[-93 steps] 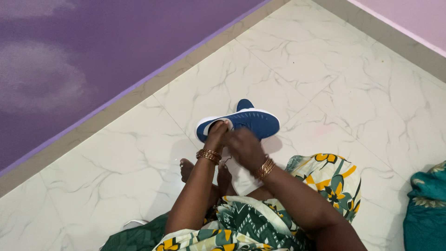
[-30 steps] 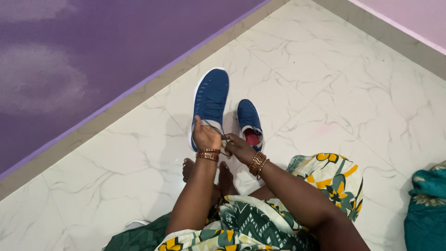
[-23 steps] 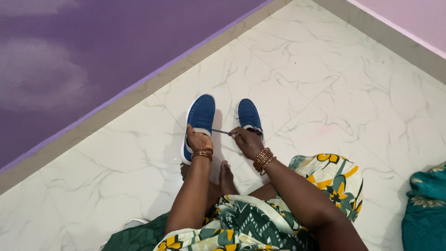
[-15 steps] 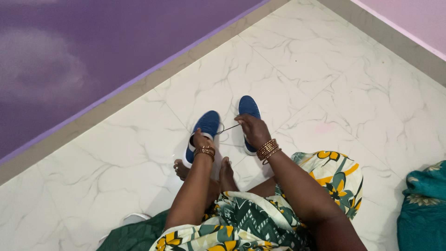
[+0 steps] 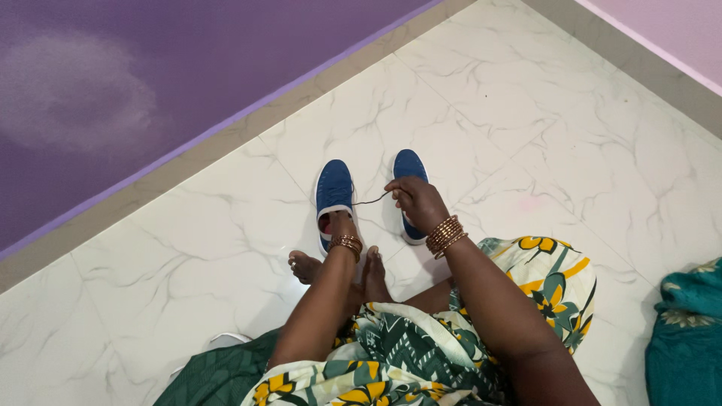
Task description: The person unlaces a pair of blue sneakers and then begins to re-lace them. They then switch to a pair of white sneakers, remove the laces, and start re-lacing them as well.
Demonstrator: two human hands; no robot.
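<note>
1. The person sat on the white marble-patterned tile floor, bare feet drawn in, with a pair of shoes standing just ahead of the toes.
2. The left blue knit shoe with a white sole stood upright, toe pointing away from the person; its long axis ran nearly straight away from the body. The right blue knit shoe stood parallel beside it, near but not touching.
3. The left hand rested at the heel opening of the left blue knit shoe. Its fingers were hidden behind the wrist and the gold bangles; whether they were closed on the collar could not be told.
4. The right hand lay over the rear part of the right blue knit shoe. Its fingers were pinched closed on the thin dark shoelace.
5. The thin dark shoelace ran taut, from the pinch leftward across the gap to the collar of the left blue knit shoe, roughly square to that shoe's long axis.
6. The right hand alone held the lace end; the left hand was the nearer to the lace's anchored end.
7. A teal cloth lay well apart at the right edge.
</note>
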